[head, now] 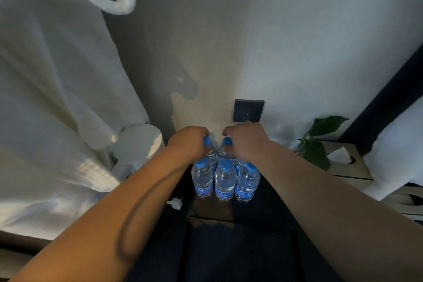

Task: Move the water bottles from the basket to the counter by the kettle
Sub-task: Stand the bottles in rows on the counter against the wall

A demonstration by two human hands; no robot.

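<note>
Several clear water bottles with blue caps and blue labels stand upright in a tight cluster on the dark counter (212,209). The front row holds three: a left bottle (202,181), a middle bottle (225,182) and a right bottle (247,183). My left hand (188,142) grips the neck of a back-row bottle with its blue cap (207,141) showing. My right hand (243,142) grips the bottle beside it, cap (227,141) showing. A white kettle (138,144) stands just left of the cluster. No basket is in view.
A white robe (57,98) hangs at the left, beside the kettle. A white plug (175,203) lies on the counter's left edge. A dark wall socket (248,110) is behind the bottles. A leafy plant (317,144) and a tissue box (348,163) stand to the right.
</note>
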